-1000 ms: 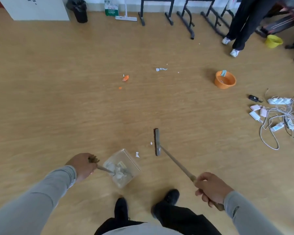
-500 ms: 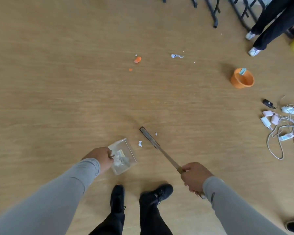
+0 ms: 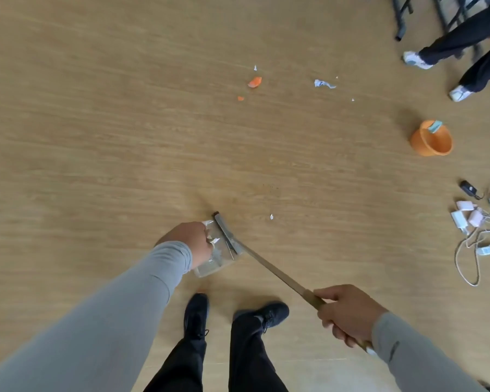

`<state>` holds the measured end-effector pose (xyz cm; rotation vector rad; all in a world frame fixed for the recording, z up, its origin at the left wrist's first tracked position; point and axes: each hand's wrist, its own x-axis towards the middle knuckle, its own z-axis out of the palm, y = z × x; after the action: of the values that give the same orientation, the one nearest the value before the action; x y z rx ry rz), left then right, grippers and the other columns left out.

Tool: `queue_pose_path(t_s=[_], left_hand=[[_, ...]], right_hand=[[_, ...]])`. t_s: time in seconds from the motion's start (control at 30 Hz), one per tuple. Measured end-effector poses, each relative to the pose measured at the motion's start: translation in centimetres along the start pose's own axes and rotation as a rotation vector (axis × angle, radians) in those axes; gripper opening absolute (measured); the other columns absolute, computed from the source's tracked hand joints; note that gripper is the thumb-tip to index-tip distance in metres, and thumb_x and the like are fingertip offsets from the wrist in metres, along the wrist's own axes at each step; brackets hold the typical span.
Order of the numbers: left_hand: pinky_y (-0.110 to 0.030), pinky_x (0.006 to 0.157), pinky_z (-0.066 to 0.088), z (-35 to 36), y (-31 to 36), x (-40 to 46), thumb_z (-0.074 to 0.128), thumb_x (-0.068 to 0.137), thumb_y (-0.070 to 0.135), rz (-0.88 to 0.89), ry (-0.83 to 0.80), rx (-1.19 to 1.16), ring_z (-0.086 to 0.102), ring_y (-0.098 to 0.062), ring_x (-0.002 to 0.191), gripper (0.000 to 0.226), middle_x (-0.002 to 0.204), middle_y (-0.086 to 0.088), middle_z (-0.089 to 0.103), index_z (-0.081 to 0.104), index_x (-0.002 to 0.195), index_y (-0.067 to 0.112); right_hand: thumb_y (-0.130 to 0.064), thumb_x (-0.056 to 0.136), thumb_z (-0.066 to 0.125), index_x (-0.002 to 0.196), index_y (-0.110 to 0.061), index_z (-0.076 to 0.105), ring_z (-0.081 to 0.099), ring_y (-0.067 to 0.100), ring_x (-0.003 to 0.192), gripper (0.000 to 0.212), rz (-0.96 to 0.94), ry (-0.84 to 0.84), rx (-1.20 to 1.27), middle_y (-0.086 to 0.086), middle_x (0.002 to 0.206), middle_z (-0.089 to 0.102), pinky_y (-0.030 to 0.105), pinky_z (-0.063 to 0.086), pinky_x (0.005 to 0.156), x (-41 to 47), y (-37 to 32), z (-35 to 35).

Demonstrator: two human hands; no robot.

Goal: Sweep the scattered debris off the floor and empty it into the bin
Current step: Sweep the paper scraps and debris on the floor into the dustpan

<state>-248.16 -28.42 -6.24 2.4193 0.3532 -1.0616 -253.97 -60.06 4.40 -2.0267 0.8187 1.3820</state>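
My left hand (image 3: 191, 243) holds a clear plastic dustpan (image 3: 215, 263) low on the wood floor just ahead of my feet; its handle is hidden by the hand. White paper scraps lie inside the pan. My right hand (image 3: 347, 314) grips the wooden handle of a broom (image 3: 269, 264), whose narrow head (image 3: 225, 232) sits at the pan's open edge. One white scrap (image 3: 271, 216) lies to the right of the broom head. Farther off lie an orange scrap (image 3: 255, 82), a smaller orange bit (image 3: 240, 98) and a crumpled white paper (image 3: 323, 84).
An orange bucket (image 3: 432, 140) stands at the right. A tangle of white cables and chargers (image 3: 478, 230) lies at the right edge. Another person's legs and white shoes (image 3: 441, 66) are at the top right beside black metal frame legs (image 3: 399, 21).
The broom head swept left to the dustpan's open edge, pushing a white scrap in. The view tilted further down, dropping the far wall and black bin out of sight.
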Motion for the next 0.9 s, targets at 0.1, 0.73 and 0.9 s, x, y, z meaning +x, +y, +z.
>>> queue_pose_path(t_s=[0.1, 0.73, 0.9], left_hand=[[-0.031, 0.081, 0.054, -0.3, -0.7, 0.1, 0.056, 0.091, 0.031, 0.006, 0.008, -0.025, 0.064, -0.017, 0.088, 0.023, 0.102, 0.009, 0.062, 0.062, 0.112, 0.029], [-0.027, 0.073, 0.049, 1.1, 0.1, -1.7, 0.054, 0.092, 0.035, -0.004, 0.032, 0.017, 0.062, -0.012, 0.086, 0.022, 0.110, 0.010, 0.062, 0.061, 0.113, 0.033], [-0.026, 0.071, 0.047, 1.1, 3.7, -1.4, 0.054, 0.093, 0.033, 0.032, 0.022, 0.037, 0.064, -0.013, 0.086, 0.023, 0.106, 0.010, 0.059, 0.060, 0.115, 0.032]], right_hand=[[-0.007, 0.088, 0.053, 0.143, -0.029, 0.053, 0.045, 0.017, 0.047, 0.059, -0.031, 0.034, -0.091, 0.011, 0.080, 0.067, 0.025, 0.037, 0.044, -0.9, 0.7, -0.5], [0.001, 0.087, 0.057, 0.140, -0.022, 0.055, 0.046, 0.018, 0.047, 0.057, -0.033, 0.064, 0.214, 0.013, 0.072, 0.066, 0.025, 0.032, 0.042, -2.6, 6.4, -3.3], [-0.001, 0.090, 0.055, 0.143, -0.022, 0.052, 0.048, 0.018, 0.049, 0.058, -0.042, 0.133, 0.267, 0.013, 0.073, 0.068, 0.026, 0.036, 0.044, -2.3, 7.9, -6.0]])
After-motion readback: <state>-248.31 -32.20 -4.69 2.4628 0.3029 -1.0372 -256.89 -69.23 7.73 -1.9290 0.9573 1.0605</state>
